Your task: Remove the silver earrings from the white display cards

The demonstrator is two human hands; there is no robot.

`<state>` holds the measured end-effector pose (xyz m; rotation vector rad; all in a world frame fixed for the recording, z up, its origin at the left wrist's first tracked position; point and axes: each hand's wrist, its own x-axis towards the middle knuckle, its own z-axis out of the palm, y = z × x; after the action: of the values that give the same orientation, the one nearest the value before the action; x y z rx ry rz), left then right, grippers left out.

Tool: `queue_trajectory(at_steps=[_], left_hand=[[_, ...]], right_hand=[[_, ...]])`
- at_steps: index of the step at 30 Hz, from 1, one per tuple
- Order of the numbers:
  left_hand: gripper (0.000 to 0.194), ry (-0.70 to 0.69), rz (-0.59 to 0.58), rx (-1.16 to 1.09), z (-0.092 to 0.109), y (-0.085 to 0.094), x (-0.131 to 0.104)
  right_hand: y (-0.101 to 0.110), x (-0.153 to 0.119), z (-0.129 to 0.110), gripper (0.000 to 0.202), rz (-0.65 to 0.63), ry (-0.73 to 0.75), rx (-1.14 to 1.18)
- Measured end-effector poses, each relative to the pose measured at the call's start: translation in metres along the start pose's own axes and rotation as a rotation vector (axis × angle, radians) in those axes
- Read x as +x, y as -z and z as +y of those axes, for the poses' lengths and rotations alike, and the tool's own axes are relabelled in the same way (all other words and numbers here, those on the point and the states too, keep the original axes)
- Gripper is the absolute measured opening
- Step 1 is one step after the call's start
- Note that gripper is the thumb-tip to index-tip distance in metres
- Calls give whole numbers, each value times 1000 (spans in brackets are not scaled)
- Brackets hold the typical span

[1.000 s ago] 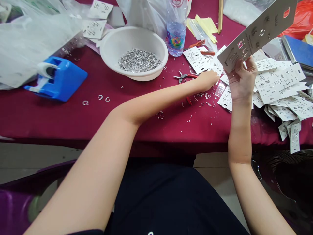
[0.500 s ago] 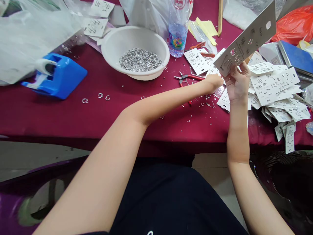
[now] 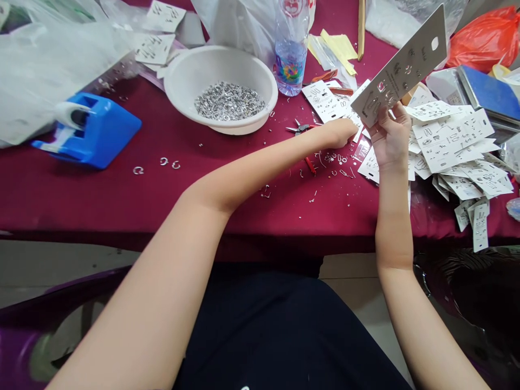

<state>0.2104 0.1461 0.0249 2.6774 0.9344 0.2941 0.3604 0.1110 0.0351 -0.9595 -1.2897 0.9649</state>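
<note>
A large white jewellery card [image 3: 406, 65] with several small metal pieces on it is tilted up at the upper right. My right hand [image 3: 390, 127] grips its lower edge with fingers and thumb. My left hand [image 3: 344, 132] is just left of the card's lower corner, above loose cards; its fingers are turned away, so what it holds is hidden. Red-handled pliers [image 3: 310, 165] lie partly under my left forearm, with small metal bits [image 3: 343, 159] scattered nearby.
Left of centre stands a white bowl [image 3: 221, 122] of metal rings, beside a plastic bottle [image 3: 291, 67]. A blue tape dispenser [image 3: 109, 130] sits at the left. Piled cards [image 3: 450, 141] lie at the right, near a blue box [image 3: 489, 92] and a red bag [image 3: 485, 40].
My left hand has moved slightly left and away from the card. The whole view has shifted a little; my right hand still grips the card.
</note>
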Motion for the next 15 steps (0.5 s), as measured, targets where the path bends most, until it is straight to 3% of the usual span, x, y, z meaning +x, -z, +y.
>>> queue_trajectory(at_steps=[7,15], left_hand=[[44,151,7,88,18,1,-3],[48,112,-17,99,15,-5,0]], right_hand=[[-13,-9,-16,45,42,-82,75],[-17,-12,-15,44,52,-42,77]])
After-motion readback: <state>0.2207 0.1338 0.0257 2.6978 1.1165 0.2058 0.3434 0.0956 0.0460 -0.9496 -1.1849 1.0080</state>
